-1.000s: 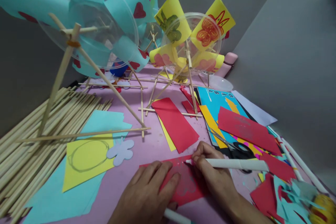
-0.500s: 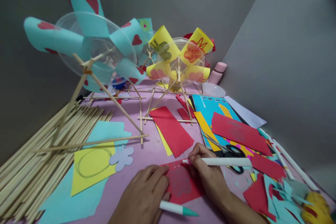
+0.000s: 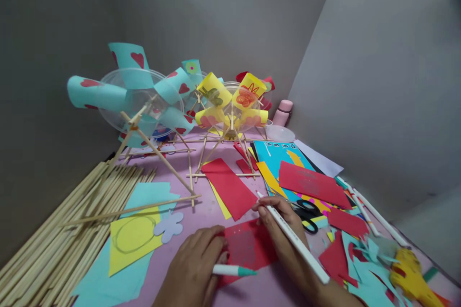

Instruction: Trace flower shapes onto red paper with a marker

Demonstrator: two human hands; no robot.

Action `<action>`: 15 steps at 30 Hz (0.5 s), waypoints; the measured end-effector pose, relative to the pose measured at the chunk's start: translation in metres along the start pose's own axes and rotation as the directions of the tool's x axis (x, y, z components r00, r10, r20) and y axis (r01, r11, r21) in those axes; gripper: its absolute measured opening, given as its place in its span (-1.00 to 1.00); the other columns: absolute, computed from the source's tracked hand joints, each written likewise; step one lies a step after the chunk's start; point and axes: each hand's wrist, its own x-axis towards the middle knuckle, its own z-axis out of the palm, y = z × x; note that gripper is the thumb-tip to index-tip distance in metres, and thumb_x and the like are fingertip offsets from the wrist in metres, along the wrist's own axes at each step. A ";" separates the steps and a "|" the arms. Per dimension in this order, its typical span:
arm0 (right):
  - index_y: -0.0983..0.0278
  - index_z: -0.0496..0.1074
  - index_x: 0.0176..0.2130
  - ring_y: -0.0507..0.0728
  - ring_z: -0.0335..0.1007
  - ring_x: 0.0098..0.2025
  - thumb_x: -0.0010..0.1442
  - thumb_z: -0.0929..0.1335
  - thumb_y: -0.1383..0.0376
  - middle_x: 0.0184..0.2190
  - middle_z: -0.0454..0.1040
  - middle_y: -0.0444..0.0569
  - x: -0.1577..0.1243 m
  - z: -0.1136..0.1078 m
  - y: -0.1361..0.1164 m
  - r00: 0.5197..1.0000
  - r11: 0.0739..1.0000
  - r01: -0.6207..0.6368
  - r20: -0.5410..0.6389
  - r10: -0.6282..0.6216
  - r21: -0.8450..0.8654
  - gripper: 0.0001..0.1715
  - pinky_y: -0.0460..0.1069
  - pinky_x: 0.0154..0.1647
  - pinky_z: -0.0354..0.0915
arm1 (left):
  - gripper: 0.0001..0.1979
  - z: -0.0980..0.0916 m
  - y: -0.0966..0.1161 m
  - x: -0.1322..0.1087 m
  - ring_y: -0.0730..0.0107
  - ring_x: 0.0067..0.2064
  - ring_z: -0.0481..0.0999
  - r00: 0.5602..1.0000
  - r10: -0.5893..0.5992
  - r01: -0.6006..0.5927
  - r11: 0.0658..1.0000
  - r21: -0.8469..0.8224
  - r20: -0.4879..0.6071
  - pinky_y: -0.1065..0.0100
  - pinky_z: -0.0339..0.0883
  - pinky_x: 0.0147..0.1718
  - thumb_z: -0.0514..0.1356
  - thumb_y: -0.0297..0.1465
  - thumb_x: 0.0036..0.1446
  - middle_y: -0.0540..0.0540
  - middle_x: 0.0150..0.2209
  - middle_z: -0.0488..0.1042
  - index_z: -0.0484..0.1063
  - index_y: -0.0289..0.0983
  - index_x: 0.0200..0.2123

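Note:
My left hand rests at the left edge of a red paper piece marked with a greyish drawn patch. A white marker with a green tip juts rightward from its curled fingers. Over the paper's right side, my right hand pinches a white marker pen, its tip raised off the sheet and pointing up and left. Just beyond lies a larger red strip over a yellow one. Black-handled scissors lie to the right of my right hand, their blades partly covered.
Bamboo sticks are piled at left beside yellow paper with a drawn oval. Behind stand a blue paper wheel and a yellow one on stick frames. Paper scraps cover the right side. A pink bottle stands near the wall.
My right hand has lifted the marker's tip off the red paper and turned the pen from nearly level to slanting. My left hand keeps its place. The view has tilted upward.

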 end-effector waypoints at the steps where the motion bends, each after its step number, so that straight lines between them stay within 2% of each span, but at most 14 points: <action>1: 0.25 0.38 -0.21 0.08 0.45 -0.44 0.24 0.30 0.12 -0.34 0.56 0.00 -0.002 -0.003 0.000 1.000 1.000 0.008 0.020 -0.008 -0.020 -0.75 -0.08 -0.46 0.35 | -0.83 -0.002 0.001 0.001 0.29 -0.24 0.48 0.998 -0.057 0.059 0.994 -0.088 0.022 0.35 0.33 -0.28 -0.02 -0.36 0.28 -0.07 -0.21 0.51 0.36 -0.16 -0.19; 3: 0.25 0.37 -0.17 0.08 0.47 -0.52 0.29 0.25 0.15 -0.37 0.58 0.00 -0.009 -0.009 0.004 0.997 0.994 0.052 0.062 -0.046 -0.092 -0.76 -0.08 -0.52 0.37 | -0.81 -0.009 0.008 0.004 0.37 -0.36 0.45 0.977 -0.198 0.214 0.934 -0.287 0.085 0.41 0.29 -0.36 -0.04 -0.30 0.32 0.00 -0.35 0.47 0.35 -0.16 -0.25; 4: 0.25 0.37 -0.16 0.10 0.50 -0.51 0.30 0.24 0.19 -0.39 0.58 0.00 -0.014 -0.012 0.006 0.992 0.983 0.111 0.079 -0.100 -0.148 -0.78 -0.07 -0.51 0.39 | -0.77 -0.012 0.012 0.005 0.39 -0.39 0.44 0.952 -0.273 0.306 0.873 -0.379 0.141 0.42 0.27 -0.38 -0.06 -0.26 0.33 0.03 -0.40 0.45 0.34 -0.16 -0.28; 5: 0.25 0.38 -0.15 0.12 0.53 -0.47 0.29 0.23 0.24 -0.39 0.59 0.00 -0.019 -0.014 0.009 0.980 0.954 0.199 0.076 -0.186 -0.223 -0.80 -0.06 -0.46 0.42 | -0.72 -0.016 0.017 0.007 0.39 -0.41 0.43 0.920 -0.331 0.392 0.797 -0.460 0.210 0.42 0.26 -0.38 -0.08 -0.20 0.34 0.03 -0.43 0.44 0.34 -0.17 -0.30; 7: 0.25 0.37 -0.04 0.19 0.56 -0.20 0.24 0.22 0.38 -0.20 0.59 0.07 -0.029 -0.016 0.011 0.905 0.839 0.424 0.153 -0.396 -0.340 -0.70 0.01 -0.20 0.45 | -0.60 -0.020 0.027 0.010 0.38 -0.41 0.43 0.856 -0.380 0.517 0.637 -0.571 0.350 0.41 0.27 -0.36 -0.11 -0.07 0.32 0.02 -0.44 0.45 0.35 -0.18 -0.29; 9: 0.27 0.32 0.04 0.21 0.54 -0.10 0.19 0.21 0.47 -0.12 0.57 0.12 -0.039 -0.016 0.007 0.816 0.708 0.573 0.210 -0.538 -0.413 -0.58 0.02 -0.11 0.45 | -0.52 -0.022 0.037 0.012 0.35 -0.38 0.43 0.828 -0.347 0.560 0.550 -0.620 0.440 0.39 0.27 -0.34 -0.12 0.04 0.27 -0.02 -0.41 0.47 0.37 -0.20 -0.27; 11: 0.28 0.30 0.04 0.19 0.57 -0.15 0.16 0.21 0.51 -0.16 0.59 0.14 -0.046 -0.013 0.001 0.757 0.622 0.641 0.235 -0.610 -0.450 -0.54 -0.01 -0.18 0.48 | -0.49 -0.022 0.043 0.012 0.33 -0.32 0.42 0.829 -0.293 0.553 0.552 -0.624 0.476 0.38 0.26 -0.30 -0.09 0.08 0.24 -0.03 -0.35 0.47 0.39 -0.19 -0.22; 13: 0.29 0.30 0.03 0.19 0.59 -0.23 0.15 0.21 0.52 -0.22 0.61 0.14 -0.051 -0.009 -0.006 0.728 0.584 0.668 0.245 -0.640 -0.461 -0.55 -0.03 -0.26 0.50 | -0.49 -0.022 0.047 0.012 0.31 -0.26 0.40 0.836 -0.221 0.528 0.572 -0.628 0.502 0.36 0.25 -0.25 -0.09 0.08 0.24 -0.05 -0.30 0.45 0.40 -0.19 -0.20; 15: 0.29 0.29 0.03 0.19 0.60 -0.27 0.15 0.20 0.52 -0.25 0.62 0.14 -0.054 -0.006 -0.011 0.707 0.566 0.690 0.252 -0.661 -0.452 -0.55 -0.03 -0.32 0.51 | -0.49 -0.019 0.047 0.010 0.30 -0.23 0.41 0.820 -0.137 0.533 0.536 -0.655 0.555 0.34 0.26 -0.21 -0.10 0.07 0.25 -0.06 -0.30 0.44 0.38 -0.21 -0.18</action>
